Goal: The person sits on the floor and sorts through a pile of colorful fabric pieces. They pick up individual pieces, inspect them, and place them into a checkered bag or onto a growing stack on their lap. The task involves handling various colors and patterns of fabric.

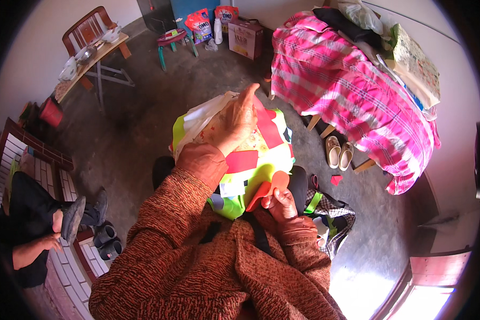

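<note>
A heap of fabric pieces (272,156), neon yellow-green, red and white, lies on my lap, around a tan patterned surface (250,143). Above it my left hand (240,120) is stretched out with the thumb side up; its palm side and most of its fingers are hidden, so whether it holds anything does not show. Near the heap's lower right edge my right hand (281,203) pinches an orange-red piece (280,181), rounded at its top, between thumb and fingers. A folded orange-red part (259,196) hangs just left of those fingers.
A checkered bag (342,218) with fabric in it stands by my right leg. Beige shoes (339,154) and a red scrap (336,180) lie on the floor near a table under a pink plaid cloth (344,88). At left another person's hand (50,243) touches their shoe. Ahead stands a small stool (172,38).
</note>
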{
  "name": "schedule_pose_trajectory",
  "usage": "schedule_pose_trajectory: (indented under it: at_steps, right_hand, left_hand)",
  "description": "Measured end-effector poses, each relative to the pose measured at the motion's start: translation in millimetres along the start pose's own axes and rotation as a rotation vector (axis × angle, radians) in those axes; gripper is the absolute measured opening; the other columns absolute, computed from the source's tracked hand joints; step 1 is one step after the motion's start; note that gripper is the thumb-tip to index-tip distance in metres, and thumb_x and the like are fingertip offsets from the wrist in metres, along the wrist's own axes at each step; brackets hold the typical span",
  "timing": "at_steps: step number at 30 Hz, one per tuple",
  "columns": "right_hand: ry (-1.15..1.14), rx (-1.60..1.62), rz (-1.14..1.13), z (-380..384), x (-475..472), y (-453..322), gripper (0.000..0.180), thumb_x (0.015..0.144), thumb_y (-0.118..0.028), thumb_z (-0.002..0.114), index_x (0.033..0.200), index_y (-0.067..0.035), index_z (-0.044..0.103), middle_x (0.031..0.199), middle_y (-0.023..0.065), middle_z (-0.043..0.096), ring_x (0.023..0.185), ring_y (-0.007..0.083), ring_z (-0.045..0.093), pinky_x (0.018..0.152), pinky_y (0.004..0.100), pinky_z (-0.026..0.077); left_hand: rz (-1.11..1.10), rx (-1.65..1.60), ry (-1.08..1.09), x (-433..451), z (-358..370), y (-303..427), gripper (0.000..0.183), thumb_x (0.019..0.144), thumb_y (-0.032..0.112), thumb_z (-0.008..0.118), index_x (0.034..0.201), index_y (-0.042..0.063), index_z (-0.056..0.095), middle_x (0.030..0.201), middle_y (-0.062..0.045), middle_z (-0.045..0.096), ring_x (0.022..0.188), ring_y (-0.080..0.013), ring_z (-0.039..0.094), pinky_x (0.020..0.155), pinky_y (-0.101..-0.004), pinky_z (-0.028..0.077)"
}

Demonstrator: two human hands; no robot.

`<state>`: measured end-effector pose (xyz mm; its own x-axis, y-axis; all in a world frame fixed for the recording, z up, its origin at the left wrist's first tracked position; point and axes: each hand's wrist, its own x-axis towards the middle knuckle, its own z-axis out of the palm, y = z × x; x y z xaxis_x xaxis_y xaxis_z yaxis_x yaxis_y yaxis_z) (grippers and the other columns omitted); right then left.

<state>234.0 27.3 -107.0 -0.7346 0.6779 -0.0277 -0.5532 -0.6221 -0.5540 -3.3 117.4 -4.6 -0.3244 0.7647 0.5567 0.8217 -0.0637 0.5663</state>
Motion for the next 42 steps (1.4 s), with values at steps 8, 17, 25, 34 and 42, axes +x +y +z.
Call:
schedule_pose_trajectory:
  at_steps: [8, 17, 25, 34, 42]
  right_hand:
    - [0.038, -0.010, -0.036, 0.4, -0.9, -0.7, 0.022, 0.088, -0.025, 0.058, 0.085, -0.003, 0.060, 0.072, 0.0087, 0.062, 0.064, 0.0184, 0.057, 0.062, 0.0308, 0.045]
    - [0.066, 0.027, -0.066, 3.0, 2.2, -3.7, 0.026, 0.089, -0.030, 0.057, 0.092, -0.004, 0.058, 0.074, 0.0090, 0.062, 0.066, 0.0188, 0.058, 0.062, 0.0300, 0.046]
    - [-0.010, 0.002, -0.068, -3.3, 5.0, -0.8, 0.043, 0.090, -0.039, 0.052, 0.091, 0.003, 0.061, 0.080, 0.0109, 0.063, 0.068, 0.0199, 0.059, 0.064, 0.0301, 0.047]
    - [-0.066, -0.078, -0.048, -14.9, -3.9, 9.8, 0.060, 0.077, -0.028, 0.072, 0.126, -0.012, 0.042, 0.126, 0.0051, 0.046, 0.119, 0.0227, 0.044, 0.099, 0.0390, 0.039]
    - [-0.022, -0.322, 0.082, 6.3, 1.2, 2.0, 0.018, 0.083, -0.012, 0.064, 0.100, -0.005, 0.059, 0.075, 0.0067, 0.062, 0.064, 0.0137, 0.058, 0.058, 0.0251, 0.047]
  left_hand:
    - [0.172, 0.603, -0.081, -1.5, -0.2, 6.3, 0.027, 0.073, 0.018, 0.061, 0.096, 0.006, 0.064, 0.124, -0.011, 0.049, 0.120, -0.0275, 0.039, 0.101, -0.0508, 0.023]
    - [-0.020, 0.648, -0.200, -0.4, 5.3, 6.1, 0.032, 0.078, 0.022, 0.056, 0.106, 0.008, 0.062, 0.128, -0.010, 0.047, 0.125, -0.0277, 0.036, 0.105, -0.0556, 0.015]
    - [0.255, -0.143, -0.066, -49.5, -19.0, 46.9, 0.023, 0.079, 0.019, 0.062, 0.098, 0.007, 0.059, 0.115, -0.013, 0.052, 0.113, -0.0309, 0.045, 0.098, -0.0450, 0.031]
    - [0.243, -0.329, -0.411, -136.5, -17.3, 82.5, 0.020, 0.074, 0.023, 0.069, 0.079, 0.004, 0.066, 0.094, -0.006, 0.062, 0.086, -0.0259, 0.059, 0.077, -0.0365, 0.045]
    - [0.058, -0.598, -0.254, -105.8, -44.8, 77.2, 0.011, 0.080, 0.010, 0.066, 0.086, 0.001, 0.066, 0.077, -0.007, 0.064, 0.067, -0.0145, 0.060, 0.061, -0.0283, 0.049]
